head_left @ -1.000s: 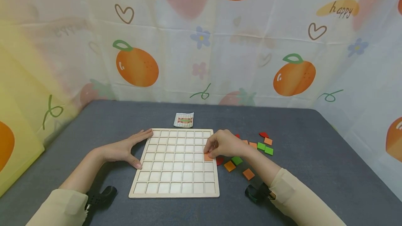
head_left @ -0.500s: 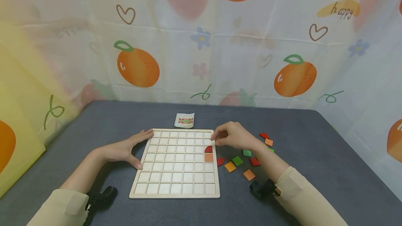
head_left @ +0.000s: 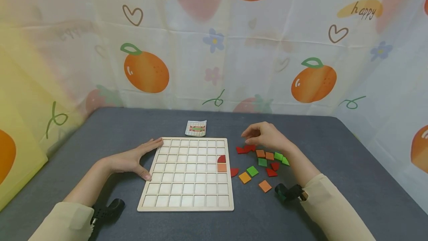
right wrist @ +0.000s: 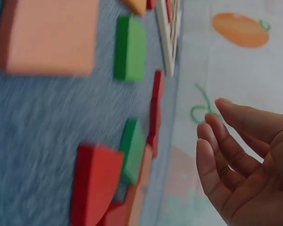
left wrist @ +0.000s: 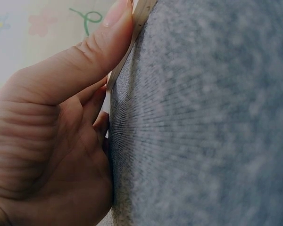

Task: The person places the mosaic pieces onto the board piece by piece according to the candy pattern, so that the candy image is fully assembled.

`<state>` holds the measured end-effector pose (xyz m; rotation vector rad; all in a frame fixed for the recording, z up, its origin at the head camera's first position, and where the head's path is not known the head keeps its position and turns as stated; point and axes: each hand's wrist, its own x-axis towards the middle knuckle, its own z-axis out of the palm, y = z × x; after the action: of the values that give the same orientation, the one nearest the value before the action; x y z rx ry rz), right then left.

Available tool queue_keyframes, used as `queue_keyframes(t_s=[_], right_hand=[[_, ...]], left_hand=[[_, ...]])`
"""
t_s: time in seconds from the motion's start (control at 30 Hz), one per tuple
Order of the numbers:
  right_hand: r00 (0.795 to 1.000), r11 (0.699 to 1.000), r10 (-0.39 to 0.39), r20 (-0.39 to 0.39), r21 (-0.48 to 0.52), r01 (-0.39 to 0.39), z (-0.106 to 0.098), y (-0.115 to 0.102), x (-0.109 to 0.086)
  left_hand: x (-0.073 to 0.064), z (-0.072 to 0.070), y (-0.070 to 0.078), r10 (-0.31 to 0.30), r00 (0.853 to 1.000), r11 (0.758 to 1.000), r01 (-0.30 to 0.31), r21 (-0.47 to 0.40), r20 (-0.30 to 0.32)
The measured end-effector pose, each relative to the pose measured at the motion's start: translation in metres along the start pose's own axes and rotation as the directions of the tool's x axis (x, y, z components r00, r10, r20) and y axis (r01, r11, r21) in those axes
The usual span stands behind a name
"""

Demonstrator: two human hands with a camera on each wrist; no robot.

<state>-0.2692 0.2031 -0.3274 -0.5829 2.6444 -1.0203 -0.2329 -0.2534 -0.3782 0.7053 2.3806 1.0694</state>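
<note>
A pale wooden grid board (head_left: 185, 188) lies flat on the table. My left hand (head_left: 128, 159) rests at its left edge, thumb and fingers spread along the rim; in the left wrist view the thumb (left wrist: 92, 56) presses on the board's side. In the board's rightmost column are a red rounded piece (head_left: 221, 158) and, just below it, a salmon square tile (head_left: 221, 167). My right hand (head_left: 265, 137) hovers above the back of the loose pieces, near some red ones (head_left: 241, 150). In the right wrist view its fingers (right wrist: 233, 157) are loosely bent, with nothing between them.
Right of the board lie loose orange tiles (head_left: 265, 186), green tiles (head_left: 252, 171), a yellow-orange tile (head_left: 245, 177) and red pieces (head_left: 272, 172). A small printed pattern card (head_left: 195, 128) lies behind the board. A patterned curtain (head_left: 187, 66) hangs beyond the table.
My right hand has left the salmon tile on the board and moved back and right over the loose pieces. The red rounded piece on the board has come into view. The left hand stays still.
</note>
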Motion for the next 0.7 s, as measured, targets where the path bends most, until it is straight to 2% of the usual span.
queue_keyframes(t_s=[0.2,0.47,0.7], right_hand=[[1.000,1.000,0.018,0.000,0.003,-0.018,-0.005,0.020,-0.002],[0.999,0.998,0.007,0.042,-0.063,-0.004,-0.008,0.035,-0.001],[0.994,0.996,0.068,0.088,-0.060,-0.063,-0.006,0.040,-0.001]], left_hand=[[0.001,0.000,0.000,-0.004,1.000,1.000,0.004,-0.003,0.000],[0.000,0.000,0.001,-0.011,1.000,1.000,0.011,-0.012,-0.002],[0.001,0.000,-0.001,-0.012,1.000,1.000,0.012,-0.012,-0.005]])
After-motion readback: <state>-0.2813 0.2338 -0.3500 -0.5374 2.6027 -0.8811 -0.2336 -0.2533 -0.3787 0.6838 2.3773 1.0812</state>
